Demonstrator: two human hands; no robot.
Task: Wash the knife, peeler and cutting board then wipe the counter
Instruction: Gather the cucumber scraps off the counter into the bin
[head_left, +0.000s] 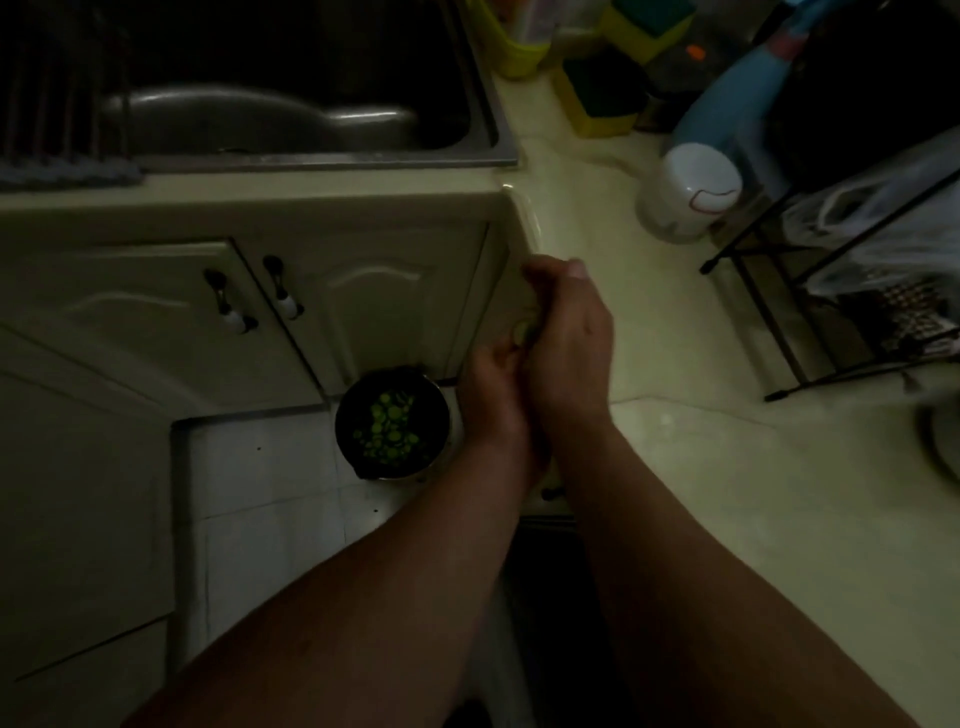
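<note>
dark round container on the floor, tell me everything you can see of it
The container is round and dark, seen from above, open and upright on the white floor tiles at the foot of the cream cabinet. Many small bright green pieces, some round, lie inside. Its lower rim catches a little light. The left hand shows just right of it in the picture, higher up, not touching. The dim light hides its material.

Left hand (493, 387), right hand (569, 345) together (fingers (545, 280) curled).

Pale cream counter (675, 467), glossy, dimly lit, turning a rounded corner
</note>
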